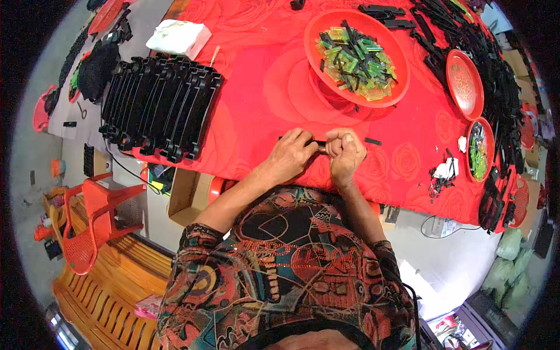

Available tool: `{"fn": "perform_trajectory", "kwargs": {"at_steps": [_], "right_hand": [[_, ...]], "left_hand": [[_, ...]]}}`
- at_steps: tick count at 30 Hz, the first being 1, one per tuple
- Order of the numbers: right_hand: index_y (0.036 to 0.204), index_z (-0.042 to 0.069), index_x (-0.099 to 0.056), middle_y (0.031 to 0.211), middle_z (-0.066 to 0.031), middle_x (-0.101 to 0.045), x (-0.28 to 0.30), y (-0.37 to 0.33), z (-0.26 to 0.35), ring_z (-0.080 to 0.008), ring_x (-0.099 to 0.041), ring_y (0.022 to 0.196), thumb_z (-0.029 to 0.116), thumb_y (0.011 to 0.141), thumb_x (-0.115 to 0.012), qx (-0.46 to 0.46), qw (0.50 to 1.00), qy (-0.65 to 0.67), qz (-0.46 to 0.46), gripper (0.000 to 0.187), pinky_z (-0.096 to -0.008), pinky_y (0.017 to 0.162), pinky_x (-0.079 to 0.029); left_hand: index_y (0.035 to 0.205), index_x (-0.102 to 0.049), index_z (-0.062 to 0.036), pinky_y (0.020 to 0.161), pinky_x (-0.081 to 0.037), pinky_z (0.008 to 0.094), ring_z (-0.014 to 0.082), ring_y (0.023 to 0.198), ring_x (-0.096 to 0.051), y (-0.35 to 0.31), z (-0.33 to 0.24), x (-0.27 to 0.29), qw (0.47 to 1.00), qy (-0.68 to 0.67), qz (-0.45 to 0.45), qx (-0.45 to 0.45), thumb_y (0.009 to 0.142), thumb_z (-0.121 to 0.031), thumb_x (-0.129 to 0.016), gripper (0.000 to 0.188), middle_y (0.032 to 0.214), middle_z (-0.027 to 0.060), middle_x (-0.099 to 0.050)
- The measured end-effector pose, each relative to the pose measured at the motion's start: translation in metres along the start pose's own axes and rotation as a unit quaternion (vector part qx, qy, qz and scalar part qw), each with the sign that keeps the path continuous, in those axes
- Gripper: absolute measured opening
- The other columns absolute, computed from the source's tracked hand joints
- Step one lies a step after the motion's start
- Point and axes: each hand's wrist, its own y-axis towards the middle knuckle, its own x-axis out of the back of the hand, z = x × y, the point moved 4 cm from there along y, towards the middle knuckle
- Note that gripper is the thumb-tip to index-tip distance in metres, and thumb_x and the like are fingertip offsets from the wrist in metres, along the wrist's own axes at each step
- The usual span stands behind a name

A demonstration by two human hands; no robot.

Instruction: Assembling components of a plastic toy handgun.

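Observation:
Both my hands meet at the near edge of a table covered in a red flowered cloth [262, 87]. My left hand [290, 156] and my right hand [345, 154] pinch a small dark plastic piece [319, 144] between their fingertips; most of the piece is hidden by the fingers. A short black strip [373, 141] lies on the cloth just right of my right hand. Beyond my hands stands a large red round tray [395, 55] holding several yellow-green and black plastic parts [356, 58].
A row of stacked black plastic frames [160, 108] fills the table's left side, with a white packet [178, 38] behind it. Smaller red plates [465, 84] and heaps of black parts [496, 76] line the right. A red plastic chair [96, 219] and wooden bench [111, 286] stand at lower left.

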Motion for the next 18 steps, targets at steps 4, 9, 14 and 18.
{"fn": "perform_trajectory", "kwargs": {"at_steps": [4,9,14,18], "right_hand": [[0.083,-0.007,-0.058,0.053,0.0060,-0.033,-0.006,0.003,-0.006,-0.0035,-0.028,0.046,0.019,0.090,-0.037,0.018,1.000,0.006,0.008,0.034,-0.0217,0.043,-0.024],[0.083,-0.005,-0.058,0.055,0.0055,-0.037,-0.013,0.000,-0.002,-0.0025,-0.030,0.049,0.016,0.090,-0.037,0.020,0.999,-0.028,0.022,0.030,-0.0214,0.044,-0.024],[0.080,-0.003,-0.058,0.056,0.0048,-0.041,-0.009,-0.002,-0.010,-0.0025,-0.031,0.050,0.016,0.088,-0.037,0.029,0.998,-0.048,0.002,0.029,-0.0211,0.045,-0.025],[0.078,-0.002,-0.057,0.056,0.0016,-0.044,-0.010,-0.004,-0.007,-0.0046,-0.036,0.049,0.017,0.089,-0.037,0.028,0.993,-0.113,0.000,0.030,-0.0226,0.044,-0.030]], "left_hand": [[0.085,-0.062,-0.0031,0.075,-0.044,0.0371,0.0279,0.086,-0.052,0.001,-0.001,-0.002,1.000,-0.005,0.016,-0.007,0.069,-0.006,-0.060,0.017,0.093,0.0117,-0.055],[0.087,-0.062,-0.0042,0.075,-0.044,0.0374,0.0277,0.087,-0.051,0.002,-0.002,-0.001,1.000,-0.001,0.028,-0.010,0.068,-0.007,-0.060,0.019,0.093,0.0113,-0.055],[0.087,-0.062,-0.0058,0.075,-0.044,0.0378,0.0275,0.087,-0.051,0.000,0.001,-0.002,1.000,-0.011,0.008,-0.003,0.066,-0.008,-0.061,0.021,0.093,0.0103,-0.054],[0.087,-0.062,-0.0060,0.074,-0.044,0.0368,0.0266,0.086,-0.051,0.000,0.000,0.000,1.000,0.001,0.017,-0.007,0.066,-0.008,-0.061,0.020,0.092,0.0096,-0.054]]}}
